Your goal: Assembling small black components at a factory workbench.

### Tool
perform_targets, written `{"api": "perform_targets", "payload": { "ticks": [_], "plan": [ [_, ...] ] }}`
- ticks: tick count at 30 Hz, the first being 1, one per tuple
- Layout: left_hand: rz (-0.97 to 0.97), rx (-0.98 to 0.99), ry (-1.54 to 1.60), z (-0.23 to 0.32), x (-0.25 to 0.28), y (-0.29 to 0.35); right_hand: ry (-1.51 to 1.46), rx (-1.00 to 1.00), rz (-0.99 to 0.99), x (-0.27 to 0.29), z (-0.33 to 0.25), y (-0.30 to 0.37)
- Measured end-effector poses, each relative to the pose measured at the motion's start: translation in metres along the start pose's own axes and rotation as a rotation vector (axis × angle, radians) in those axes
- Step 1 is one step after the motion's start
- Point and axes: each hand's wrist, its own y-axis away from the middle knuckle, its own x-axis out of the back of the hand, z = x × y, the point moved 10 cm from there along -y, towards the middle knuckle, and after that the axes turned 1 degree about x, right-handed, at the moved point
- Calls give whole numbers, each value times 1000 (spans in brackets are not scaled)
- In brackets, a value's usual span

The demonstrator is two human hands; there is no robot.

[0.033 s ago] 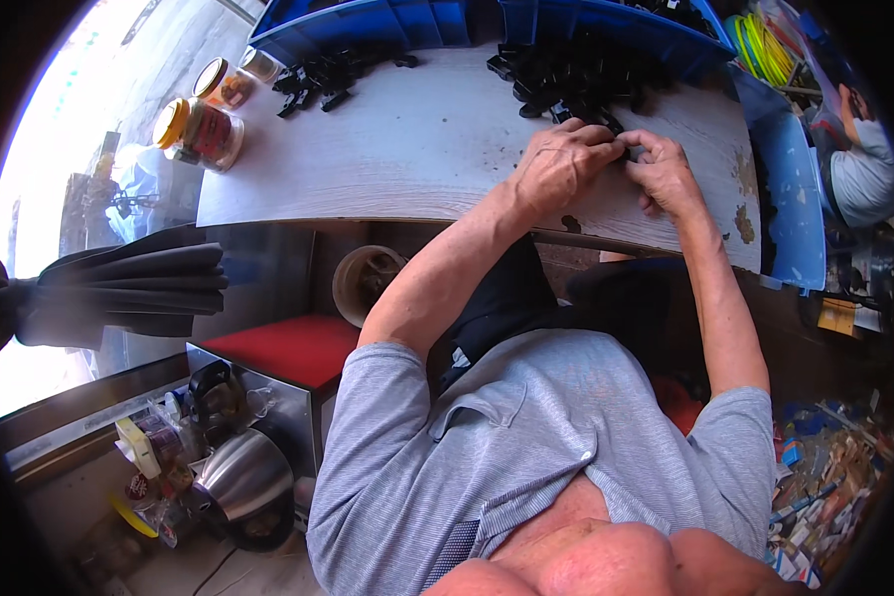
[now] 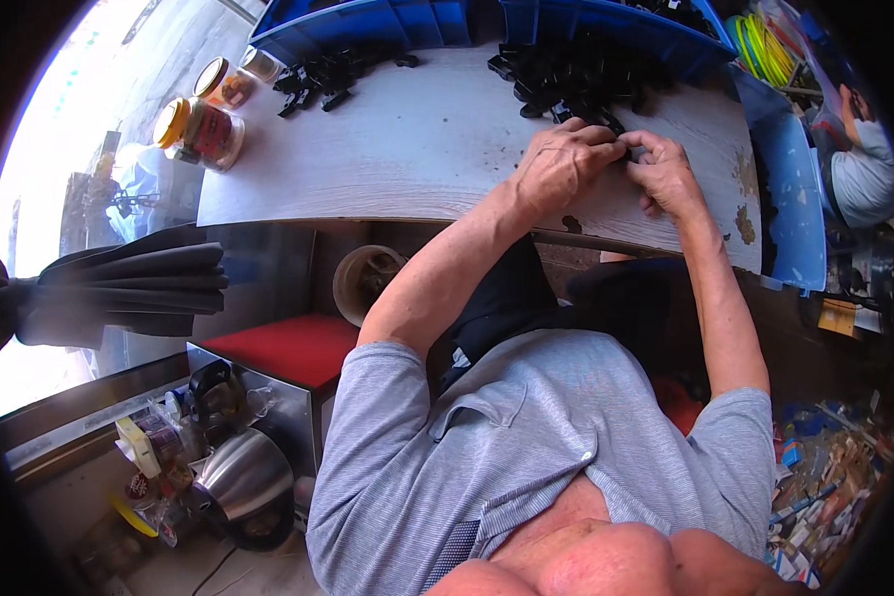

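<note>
Over the right half of the white tabletop [image 2: 368, 159], both hands meet at the near edge of a heap of small black parts [image 2: 591, 74]. My left hand [image 2: 563, 167] is closed, its fingers curled around part of a small black piece [image 2: 623, 152]. From the other side, the thumb and forefinger of my right hand [image 2: 663, 171] pinch the same piece. Most of that piece is hidden by my fingers, so its exact kind does not show. A smaller group of black parts [image 2: 323, 77] lies farther left.
Blue bins [image 2: 368, 27] line the table's far edge, and a lighter blue crate [image 2: 797, 199] stands at its right end. Lidded jars [image 2: 209, 139] sit at the left corner. Below left are a red-topped cabinet [image 2: 278, 348] and a metal kettle [image 2: 248, 475]. Another person's sleeve [image 2: 864, 179] shows far right.
</note>
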Motion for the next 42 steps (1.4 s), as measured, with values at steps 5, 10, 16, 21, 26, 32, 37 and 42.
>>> {"api": "perform_targets", "payload": {
  "ticks": [5,10,16,21,26,32,37,42],
  "plan": [
    [-56,34,-74,4,-2,8,-5,-1,-4,-3,-1,0],
    [-66,55,-91,12,-2,9,3,-11,2,0,3,0],
    [372,243,-89,-35,66,28,-31,26,0,2,0,2],
    [491,588,-555,-164,140,58,-136,76,19,1,-2,3],
    [285,740,-655,-213,132,67,-157,105,88,7,-1,3],
    [277,661,-588,-207,128,69,-195,92,133,11,8,3],
    [336,634,-563,-204,135,73,-232,82,141,14,7,5],
    [333,655,-512,-214,139,74,-413,-17,157,24,21,3]
  ]
}}
